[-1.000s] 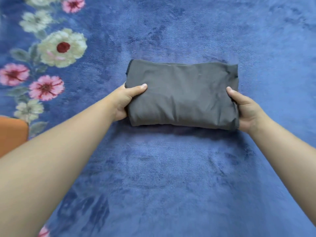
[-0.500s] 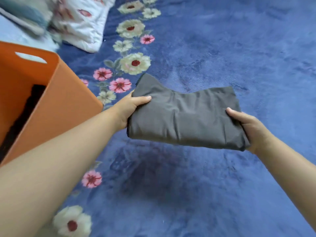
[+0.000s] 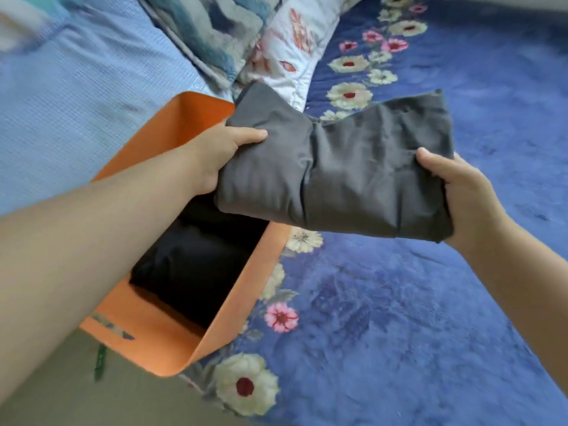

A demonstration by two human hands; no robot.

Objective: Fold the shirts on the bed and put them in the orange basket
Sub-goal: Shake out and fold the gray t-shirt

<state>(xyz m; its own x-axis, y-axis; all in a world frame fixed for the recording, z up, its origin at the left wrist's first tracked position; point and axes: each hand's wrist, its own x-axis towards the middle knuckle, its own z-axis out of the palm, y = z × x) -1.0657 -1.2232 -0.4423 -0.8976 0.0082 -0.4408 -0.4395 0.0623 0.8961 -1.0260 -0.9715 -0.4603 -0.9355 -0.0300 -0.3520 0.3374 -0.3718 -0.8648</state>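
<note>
A folded dark grey shirt (image 3: pixel 353 170) hangs in the air, sagging a little in the middle. My left hand (image 3: pixel 221 152) grips its left end, thumb on top, and my right hand (image 3: pixel 458 189) grips its right end. The shirt's left part is above the right rim of the orange basket (image 3: pixel 246 293), which stands on the bed at lower left. Inside the basket lies a folded black garment (image 3: pixel 196 259). My left forearm crosses over the basket's left side and hides it.
A blue plush blanket (image 3: pixel 430 318) with a flower border covers the bed to the right. A white patterned pillow (image 3: pixel 295 41) and a blue-grey fleece (image 3: pixel 215 29) lie behind the basket. A light blue waffle cover (image 3: pixel 76 103) spreads at upper left.
Both hands have lifted the folded grey shirt off the blanket and carried it left, so that its left end now hangs over the orange basket. The view has swung left with it.
</note>
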